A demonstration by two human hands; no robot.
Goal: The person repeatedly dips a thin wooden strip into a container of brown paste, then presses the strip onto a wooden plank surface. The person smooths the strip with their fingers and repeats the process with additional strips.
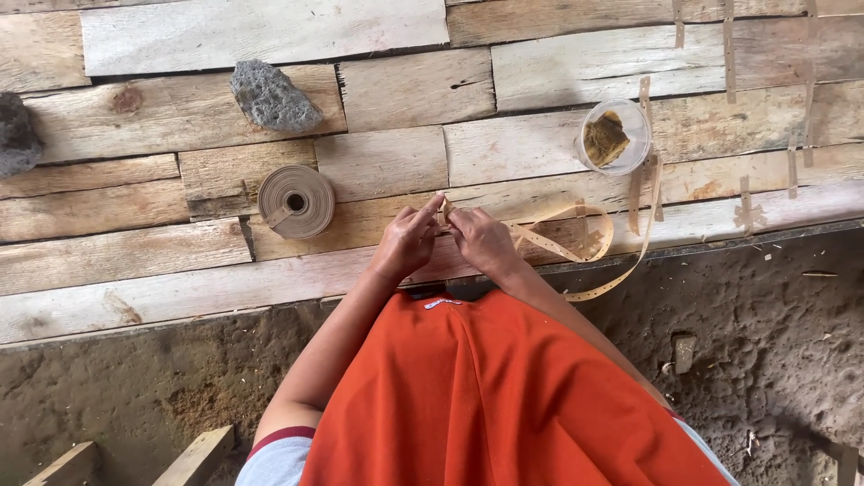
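Both hands are working at the plank tabletop (135, 261) edge: the left hand (407, 241) and right hand (481, 239) are pinching closed on one end of a thin tan perforated strip (589, 236), whose slack is looping rightward toward a clear plastic cup (615, 135); a coiled tan strip roll (296, 202) is lying near the left hand.

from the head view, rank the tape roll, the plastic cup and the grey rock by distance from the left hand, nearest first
From the left hand:
1. Tape roll, just to its left on the planks.
2. Grey rock, farther up and left.
3. Plastic cup, up to the right, beyond the right hand.
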